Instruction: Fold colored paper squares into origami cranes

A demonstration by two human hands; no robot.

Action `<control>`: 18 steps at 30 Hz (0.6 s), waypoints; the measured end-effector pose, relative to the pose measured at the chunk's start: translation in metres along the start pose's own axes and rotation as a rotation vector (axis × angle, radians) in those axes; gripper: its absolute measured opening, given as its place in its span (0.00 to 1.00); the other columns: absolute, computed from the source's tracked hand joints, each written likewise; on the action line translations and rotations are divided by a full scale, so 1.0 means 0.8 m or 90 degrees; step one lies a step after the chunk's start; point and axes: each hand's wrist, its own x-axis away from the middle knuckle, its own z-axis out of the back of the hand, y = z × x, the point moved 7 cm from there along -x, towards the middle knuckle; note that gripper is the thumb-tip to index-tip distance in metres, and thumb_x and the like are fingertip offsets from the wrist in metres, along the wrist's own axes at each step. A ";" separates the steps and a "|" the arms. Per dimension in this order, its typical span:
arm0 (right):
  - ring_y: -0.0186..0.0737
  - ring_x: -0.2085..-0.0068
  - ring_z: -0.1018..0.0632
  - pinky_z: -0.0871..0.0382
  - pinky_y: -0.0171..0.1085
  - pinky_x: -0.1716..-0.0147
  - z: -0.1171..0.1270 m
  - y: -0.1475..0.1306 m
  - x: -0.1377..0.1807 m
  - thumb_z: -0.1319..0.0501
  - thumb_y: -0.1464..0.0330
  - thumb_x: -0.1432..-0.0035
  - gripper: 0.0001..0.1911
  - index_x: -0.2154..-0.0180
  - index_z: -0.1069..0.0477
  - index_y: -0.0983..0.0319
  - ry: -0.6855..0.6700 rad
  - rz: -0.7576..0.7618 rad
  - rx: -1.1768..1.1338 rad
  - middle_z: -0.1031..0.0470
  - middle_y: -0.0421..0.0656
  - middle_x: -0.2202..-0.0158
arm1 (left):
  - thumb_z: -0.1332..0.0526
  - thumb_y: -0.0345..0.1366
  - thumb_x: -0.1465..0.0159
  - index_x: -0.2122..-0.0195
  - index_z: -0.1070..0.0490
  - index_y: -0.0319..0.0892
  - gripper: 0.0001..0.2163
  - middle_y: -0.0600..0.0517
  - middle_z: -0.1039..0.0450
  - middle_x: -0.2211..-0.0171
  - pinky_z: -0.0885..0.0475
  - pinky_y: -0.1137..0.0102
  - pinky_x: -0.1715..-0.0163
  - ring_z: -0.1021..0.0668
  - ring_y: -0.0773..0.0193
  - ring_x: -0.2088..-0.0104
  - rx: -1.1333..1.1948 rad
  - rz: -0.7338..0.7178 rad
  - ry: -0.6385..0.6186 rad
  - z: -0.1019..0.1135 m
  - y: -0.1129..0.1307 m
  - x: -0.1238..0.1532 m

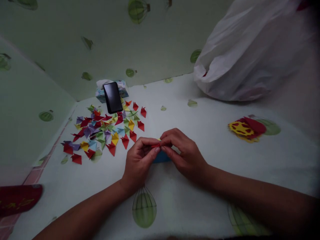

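Between the fingertips of my two hands is a small folded piece of red paper (pixel 156 145), mostly hidden by the fingers. My left hand (pixel 140 158) pinches its left side between thumb and fingers. From the right, my right hand (pixel 183 151) pinches the other end, its fingers bent over. Under and behind the hands a blue item (pixel 161 157) shows in part, with a sliver of yellow above it; its kind is hidden. To the left lie many small folded paper cranes (pixel 125 141) in red, yellow, green, purple and blue.
A black phone (pixel 113 97) leans on a tissue box (pixel 100 94) behind the cranes. Red and yellow paper cut-outs (pixel 246 128) lie at the right. A large white plastic bag (pixel 240 63) stands at the back right. At the left edge is a red item with gold marks (pixel 20 199).
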 end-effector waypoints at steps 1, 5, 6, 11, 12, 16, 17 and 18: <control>0.39 0.61 0.28 0.33 0.38 0.62 -0.001 0.003 0.000 0.42 0.79 0.38 0.06 0.66 0.32 0.64 -0.001 -0.017 -0.011 0.29 0.45 0.64 | 0.32 0.30 0.42 0.65 0.24 0.41 0.05 0.53 0.21 0.65 0.24 0.76 0.62 0.19 0.69 0.63 -0.007 -0.014 0.008 0.001 0.002 0.000; 0.35 0.66 0.28 0.33 0.36 0.66 -0.002 0.013 0.004 0.40 0.76 0.38 0.03 0.64 0.32 0.63 0.003 -0.085 -0.050 0.30 0.41 0.67 | 0.31 0.29 0.42 0.66 0.24 0.41 0.04 0.53 0.21 0.66 0.23 0.76 0.62 0.19 0.69 0.64 -0.023 -0.044 0.032 0.004 0.006 0.000; 0.35 0.67 0.28 0.33 0.35 0.66 -0.002 0.016 0.004 0.39 0.76 0.38 0.03 0.63 0.32 0.63 0.003 -0.099 -0.062 0.29 0.41 0.66 | 0.31 0.29 0.42 0.66 0.24 0.41 0.04 0.53 0.22 0.66 0.23 0.76 0.61 0.19 0.68 0.64 -0.024 -0.048 0.035 0.004 0.007 0.000; 0.33 0.69 0.28 0.34 0.33 0.68 -0.004 0.023 0.003 0.38 0.76 0.40 0.04 0.66 0.31 0.63 -0.006 -0.141 -0.096 0.29 0.39 0.69 | 0.31 0.29 0.43 0.67 0.24 0.41 0.04 0.53 0.22 0.66 0.23 0.76 0.62 0.20 0.69 0.64 -0.025 -0.063 0.040 0.005 0.007 0.000; 0.32 0.69 0.29 0.35 0.32 0.69 -0.004 0.022 0.003 0.38 0.76 0.40 0.05 0.67 0.31 0.63 -0.007 -0.139 -0.094 0.30 0.38 0.70 | 0.31 0.29 0.43 0.67 0.24 0.41 0.04 0.53 0.22 0.66 0.23 0.77 0.62 0.20 0.69 0.65 -0.024 -0.059 0.039 0.005 0.006 0.000; 0.32 0.69 0.30 0.37 0.32 0.70 -0.001 0.019 0.001 0.38 0.76 0.40 0.06 0.69 0.32 0.63 -0.006 -0.126 -0.086 0.31 0.39 0.71 | 0.30 0.30 0.43 0.65 0.25 0.42 0.06 0.55 0.21 0.67 0.24 0.77 0.63 0.20 0.70 0.66 -0.004 -0.015 0.036 0.007 0.000 -0.001; 0.32 0.69 0.30 0.37 0.33 0.70 -0.001 0.018 0.001 0.39 0.77 0.40 0.06 0.69 0.32 0.63 -0.004 -0.123 -0.086 0.31 0.39 0.71 | 0.30 0.31 0.43 0.64 0.25 0.43 0.08 0.55 0.21 0.67 0.24 0.78 0.63 0.20 0.70 0.66 -0.002 0.000 0.036 0.008 -0.002 -0.002; 0.32 0.69 0.30 0.37 0.33 0.69 0.000 0.018 0.000 0.39 0.77 0.40 0.06 0.69 0.32 0.63 -0.002 -0.122 -0.086 0.31 0.39 0.71 | 0.30 0.32 0.43 0.62 0.24 0.43 0.08 0.55 0.21 0.67 0.24 0.77 0.64 0.20 0.70 0.65 -0.005 0.015 0.035 0.009 -0.004 -0.002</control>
